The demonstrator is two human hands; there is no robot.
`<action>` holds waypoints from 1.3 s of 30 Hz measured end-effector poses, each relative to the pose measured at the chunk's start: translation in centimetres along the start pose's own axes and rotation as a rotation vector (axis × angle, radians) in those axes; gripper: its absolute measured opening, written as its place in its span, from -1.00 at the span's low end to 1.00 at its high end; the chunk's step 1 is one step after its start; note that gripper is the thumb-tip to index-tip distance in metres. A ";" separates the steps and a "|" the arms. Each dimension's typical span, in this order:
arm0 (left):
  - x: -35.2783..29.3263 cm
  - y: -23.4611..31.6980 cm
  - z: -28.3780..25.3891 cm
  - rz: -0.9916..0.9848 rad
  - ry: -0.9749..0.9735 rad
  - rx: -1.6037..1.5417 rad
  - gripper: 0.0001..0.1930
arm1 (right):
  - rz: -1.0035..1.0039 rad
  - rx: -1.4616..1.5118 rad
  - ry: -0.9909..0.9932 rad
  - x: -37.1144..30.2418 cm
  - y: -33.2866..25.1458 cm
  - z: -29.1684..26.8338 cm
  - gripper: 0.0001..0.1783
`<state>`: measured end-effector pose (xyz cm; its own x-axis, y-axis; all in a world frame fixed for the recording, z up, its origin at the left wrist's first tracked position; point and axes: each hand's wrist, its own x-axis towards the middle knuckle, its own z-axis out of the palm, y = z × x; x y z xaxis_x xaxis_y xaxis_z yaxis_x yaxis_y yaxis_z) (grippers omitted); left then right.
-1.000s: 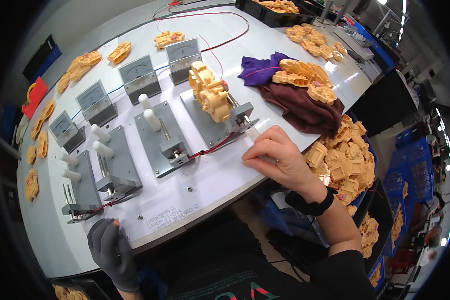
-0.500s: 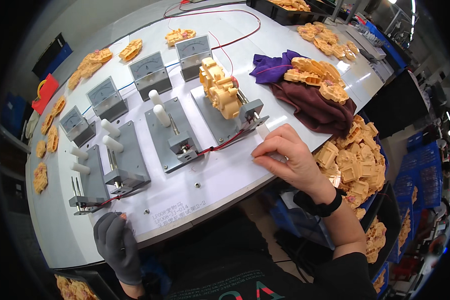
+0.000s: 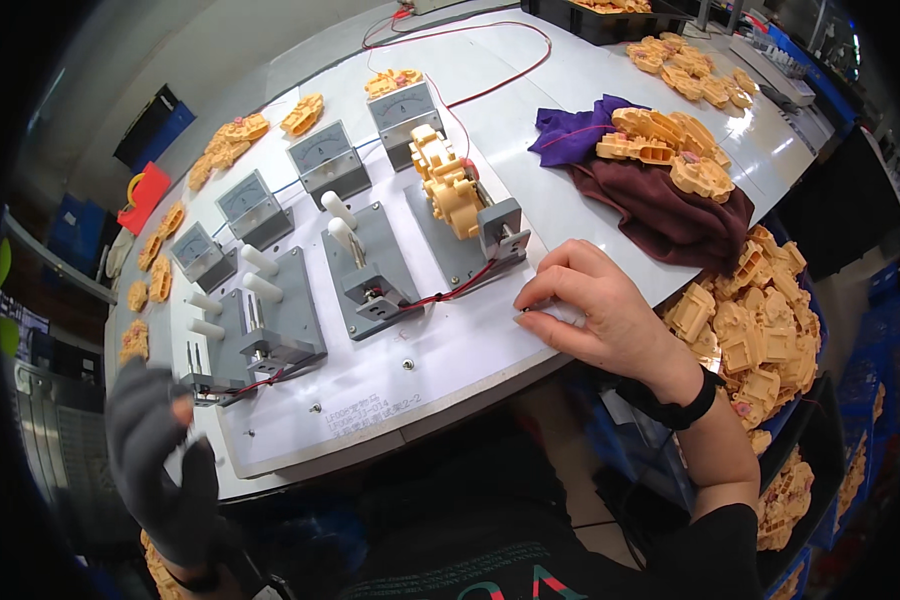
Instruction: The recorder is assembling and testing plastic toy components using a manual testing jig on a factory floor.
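My right fingers (image 3: 547,284) almost pinch; I can't tell whether on anything. Ahead-left of them stands the yellow part (image 3: 453,195), long axis slanting their way; my left fingers (image 3: 148,412), loosely parted on nothing visible, are farther.

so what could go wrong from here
The right hand is near the red and black wires, so it might snag them. The yellow parts lying on the brown cloth near the table's edge could slide off. The loosely heaped parts beside it might topple if bumped.
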<state>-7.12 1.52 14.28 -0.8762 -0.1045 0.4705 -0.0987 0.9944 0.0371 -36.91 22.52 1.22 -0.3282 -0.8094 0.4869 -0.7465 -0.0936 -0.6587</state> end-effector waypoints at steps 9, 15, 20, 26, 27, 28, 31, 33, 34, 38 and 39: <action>14.6 -0.4 3.4 0.243 -0.222 0.100 -0.33 | 0.014 0.048 -0.015 -0.2 0.0 0.0 -0.92; 18.7 -0.2 7.4 0.277 -0.356 0.158 -0.25 | 0.031 0.044 0.001 -0.5 0.3 0.1 -0.92; 19.9 -0.4 8.5 0.257 -0.472 0.158 -0.16 | 0.052 0.053 -0.012 -0.3 0.2 0.1 -0.93; 20.8 -0.1 9.1 0.224 -0.560 0.122 -0.16 | 0.072 0.046 -0.012 -0.3 0.2 0.3 -0.93; 20.9 -0.1 9.4 0.229 -0.563 0.122 -0.16 | 0.082 0.039 -0.008 -0.3 0.1 0.2 -0.93; 20.9 -0.3 9.5 0.228 -0.567 0.121 -0.16 | 0.081 0.037 -0.015 -0.1 -0.1 0.3 -0.93; 21.0 -0.5 9.7 0.227 -0.564 0.106 -0.17 | 0.076 -0.008 -0.023 0.2 -0.4 0.4 -0.93; 21.2 -0.1 9.9 0.229 -0.570 0.086 -0.16 | 0.072 -0.010 -0.028 0.2 -0.3 0.3 -0.93; 21.3 0.1 9.8 0.228 -0.577 0.073 -0.16 | 0.065 -0.011 -0.029 0.2 -0.3 0.3 -0.93; 21.4 0.8 9.7 0.242 -0.607 0.103 -0.16 | 0.083 -0.003 -0.003 -0.1 -0.5 0.5 -0.94; 21.3 1.0 9.6 0.248 -0.601 0.102 -0.15 | 0.087 0.000 0.010 -0.2 -0.5 0.6 -0.94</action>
<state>-30.41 0.11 15.86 -0.9866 0.1089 -0.1213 0.1221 0.9867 -0.1069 -36.15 22.39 1.16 -0.3972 -0.8087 0.4338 -0.7152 -0.0234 -0.6985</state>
